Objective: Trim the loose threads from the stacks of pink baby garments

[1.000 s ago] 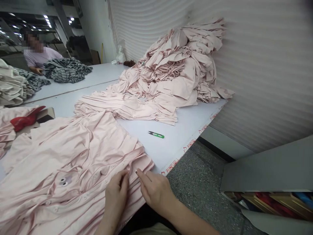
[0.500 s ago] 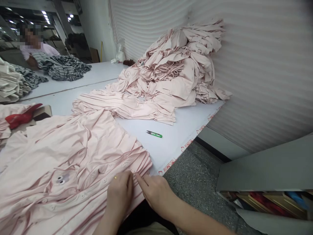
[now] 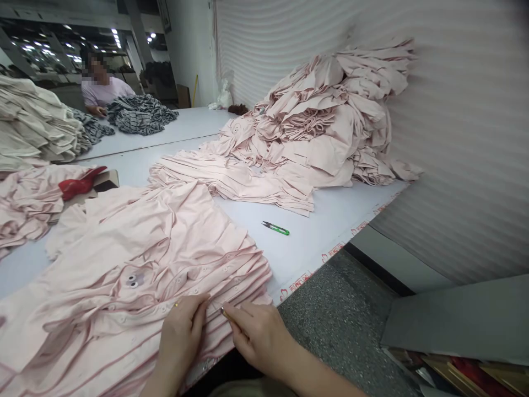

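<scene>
I have the left hand (image 3: 179, 333) lying open on the near edge of the stack of pale pink button-front shirts (image 3: 136, 259), palm down with the fingers resting on the fabric. The right hand (image 3: 258, 336) sits just beside it at the same edge, its thumb and forefinger closed in a pinch around a small metal tip (image 3: 223, 312). That piece is too small for me to tell what it is. The shirts lie in overlapping layers, their edges fanned toward me, and a pair of eye-shaped marks (image 3: 132, 281) shows on the top shirt.

Past the stack's right side, green-handled thread snips (image 3: 275, 230) lie alone on the white counter (image 3: 318, 256), well apart from the fabric. Farther beyond the stack are a folded pile of pink garments (image 3: 235, 182) and a large heaped mound of pink garments (image 3: 326, 116) against a corrugated wall (image 3: 467, 138). Left of the stack are loose pink garments (image 3: 28, 204) and a red fabric piece (image 3: 78, 186) on a cardboard box (image 3: 108, 179). Far beyond these, a co-worker in a lilac T-shirt (image 3: 105, 91) sits near a heap of striped garments (image 3: 140, 113) and a pile of cream garments (image 3: 28, 124). Speckled floor (image 3: 330, 325) shows below the counter's edge, right of the stack.
</scene>
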Action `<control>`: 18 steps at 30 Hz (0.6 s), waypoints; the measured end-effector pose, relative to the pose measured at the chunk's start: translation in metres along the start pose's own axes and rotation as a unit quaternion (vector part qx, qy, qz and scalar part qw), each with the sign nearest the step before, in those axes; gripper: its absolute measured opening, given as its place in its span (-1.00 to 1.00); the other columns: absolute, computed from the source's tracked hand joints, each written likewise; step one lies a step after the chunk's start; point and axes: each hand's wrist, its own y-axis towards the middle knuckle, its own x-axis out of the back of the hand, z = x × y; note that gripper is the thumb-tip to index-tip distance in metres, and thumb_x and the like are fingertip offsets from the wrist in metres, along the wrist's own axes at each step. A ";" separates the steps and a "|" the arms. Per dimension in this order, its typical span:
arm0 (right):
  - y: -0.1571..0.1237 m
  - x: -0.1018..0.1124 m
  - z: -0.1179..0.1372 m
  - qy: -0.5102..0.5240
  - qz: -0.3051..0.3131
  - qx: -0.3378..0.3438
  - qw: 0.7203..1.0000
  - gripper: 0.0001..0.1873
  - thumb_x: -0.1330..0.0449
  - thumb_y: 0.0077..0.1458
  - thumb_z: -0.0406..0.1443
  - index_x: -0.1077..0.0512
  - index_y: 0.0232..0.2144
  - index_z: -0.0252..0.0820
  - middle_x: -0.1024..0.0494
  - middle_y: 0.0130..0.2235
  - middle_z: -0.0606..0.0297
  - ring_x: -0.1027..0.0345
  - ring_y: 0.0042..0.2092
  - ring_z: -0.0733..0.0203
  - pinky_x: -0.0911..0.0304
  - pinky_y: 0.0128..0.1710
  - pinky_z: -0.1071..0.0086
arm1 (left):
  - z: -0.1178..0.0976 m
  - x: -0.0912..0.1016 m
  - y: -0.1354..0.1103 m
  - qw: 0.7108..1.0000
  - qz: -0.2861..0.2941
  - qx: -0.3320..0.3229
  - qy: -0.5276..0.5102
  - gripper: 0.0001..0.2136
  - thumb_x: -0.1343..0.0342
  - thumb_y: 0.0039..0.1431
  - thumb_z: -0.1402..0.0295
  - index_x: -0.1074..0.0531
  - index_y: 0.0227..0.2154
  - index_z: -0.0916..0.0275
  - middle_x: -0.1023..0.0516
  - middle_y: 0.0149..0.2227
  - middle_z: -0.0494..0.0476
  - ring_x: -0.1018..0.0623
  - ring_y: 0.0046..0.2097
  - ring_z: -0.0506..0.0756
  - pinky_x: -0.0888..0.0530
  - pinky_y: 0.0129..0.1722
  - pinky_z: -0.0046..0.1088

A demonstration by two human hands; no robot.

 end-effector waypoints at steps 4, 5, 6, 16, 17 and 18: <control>0.012 -0.016 0.011 -0.127 -0.025 -0.018 0.991 -0.52 -0.13 0.03 -0.45 -0.39 0.05 -0.38 -0.52 -0.39 0.18 -0.37 -0.45 0.16 -0.07 -0.51 0.35 | -0.006 -0.011 0.000 1.000 -0.019 0.004 -0.012 -0.75 0.04 0.28 0.22 -0.53 -0.30 0.14 -0.65 -0.34 0.06 -0.61 -0.32 0.07 -0.50 -0.31 -0.44; 0.013 -0.015 0.013 -0.136 -0.028 -0.025 0.990 -0.52 -0.13 0.03 -0.44 -0.39 0.05 -0.39 -0.52 -0.39 0.18 -0.36 -0.46 0.16 -0.07 -0.52 0.35 | -0.008 -0.013 -0.001 0.999 -0.028 0.023 -0.007 -0.74 0.05 0.28 0.21 -0.54 -0.30 0.14 -0.65 -0.35 0.07 -0.61 -0.33 0.08 -0.50 -0.33 -0.42; 0.013 -0.011 0.014 -0.130 -0.028 -0.028 0.991 -0.53 -0.12 0.05 -0.43 -0.39 0.05 -0.36 -0.52 -0.39 0.20 -0.36 -0.46 0.16 -0.07 -0.52 0.35 | -0.009 -0.015 -0.001 0.998 -0.038 0.049 -0.001 -0.73 0.05 0.28 0.20 -0.54 -0.29 0.14 -0.65 -0.36 0.07 -0.61 -0.33 0.09 -0.50 -0.34 -0.41; 0.015 -0.037 0.026 -0.197 -0.014 -0.024 0.980 -0.53 -0.17 0.01 -0.47 -0.39 0.02 -0.46 -0.52 -0.41 0.14 -0.39 -0.45 0.11 -0.13 -0.53 0.30 | -0.008 -0.020 -0.012 0.999 -0.029 -0.033 0.022 -0.79 0.01 0.25 0.35 -0.52 -0.19 0.16 -0.66 -0.28 0.07 -0.62 -0.28 0.07 -0.50 -0.27 -0.43; 0.018 -0.040 0.025 -0.212 0.003 -0.031 0.977 -0.53 -0.19 -0.02 -0.49 -0.40 0.01 -0.48 -0.52 -0.41 0.13 -0.39 -0.46 0.11 -0.13 -0.54 0.30 | -0.009 -0.022 -0.017 0.997 -0.035 -0.057 0.049 -0.77 0.02 0.24 0.40 -0.50 -0.14 0.19 -0.65 -0.25 0.11 -0.61 -0.26 0.08 -0.49 -0.23 -0.41; 0.020 -0.039 0.024 -0.216 0.026 -0.029 0.976 -0.53 -0.20 -0.02 -0.51 -0.40 0.00 -0.47 -0.53 -0.40 0.13 -0.40 -0.46 0.12 -0.14 -0.54 0.31 | -0.009 -0.023 -0.020 0.994 -0.042 -0.072 0.074 -0.75 0.03 0.23 0.44 -0.49 -0.11 0.22 -0.65 -0.23 0.14 -0.61 -0.25 0.09 -0.48 -0.21 -0.39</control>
